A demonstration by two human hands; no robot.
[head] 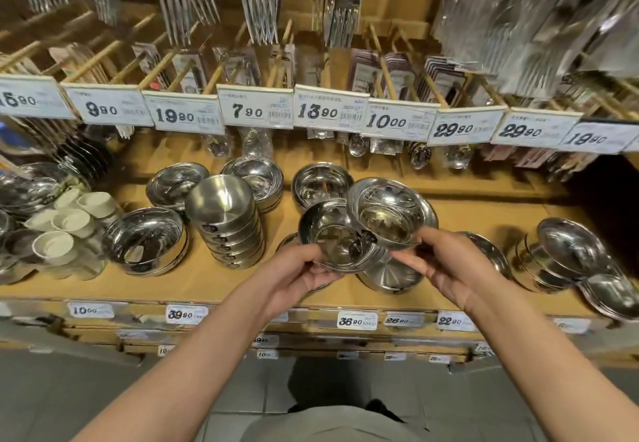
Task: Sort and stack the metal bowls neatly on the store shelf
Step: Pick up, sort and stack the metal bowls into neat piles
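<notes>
Upper rail price tags read, left to right: 9.90, 19.90, 7.90, 13.90, 10.00, 29.90, 29.90, 19.90. Shelf-edge labels read 10.00, 39.90, 36.90, 26.90, 22.90.

On the shelf, a tilted stack of bowls stands left of the two held bowls, cups farther left, more bowls right.

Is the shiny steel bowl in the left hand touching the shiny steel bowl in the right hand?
Touching. The head view shows the right-hand bowl overlapping the left-hand bowl, rim against wall, no gap between them.
</notes>
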